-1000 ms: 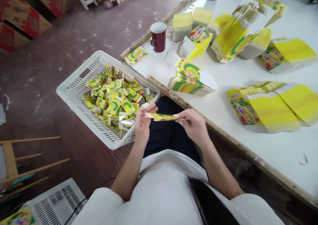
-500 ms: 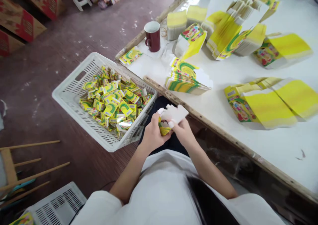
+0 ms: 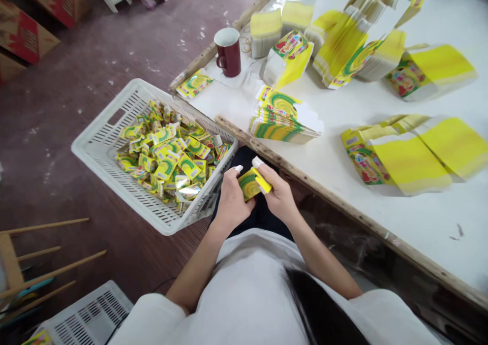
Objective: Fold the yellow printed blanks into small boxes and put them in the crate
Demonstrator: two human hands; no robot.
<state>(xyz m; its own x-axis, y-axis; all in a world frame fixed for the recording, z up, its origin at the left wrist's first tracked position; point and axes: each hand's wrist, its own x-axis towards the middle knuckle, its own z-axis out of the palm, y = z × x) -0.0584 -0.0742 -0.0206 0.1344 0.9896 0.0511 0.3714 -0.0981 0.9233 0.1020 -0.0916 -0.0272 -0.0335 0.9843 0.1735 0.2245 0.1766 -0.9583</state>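
Above my lap, a small yellow and green cardboard box (image 3: 249, 183) is held between both hands. My left hand (image 3: 232, 202) grips its left end, with white coverings on the fingertips. My right hand (image 3: 279, 195) pinches its right end, where a yellow flap stands out under the thumb. To the left, a white plastic basket (image 3: 110, 154) holds a heap of folded small boxes (image 3: 168, 157) of the same print. A fanned stack of flat box blanks (image 3: 280, 114) lies on the table just beyond my hands.
The white table (image 3: 400, 228) has a raised wooden edge (image 3: 324, 190). On it stand a maroon mug (image 3: 229, 55), a single flat blank (image 3: 195, 83) and several bundles of blanks (image 3: 412, 157). A wooden stool (image 3: 11, 263) and another white crate (image 3: 89, 314) are at lower left.
The white inner flaps that stood up from the box are folded down, and its printed side now faces up. Both hands remain above the lap. The view has shifted slightly.
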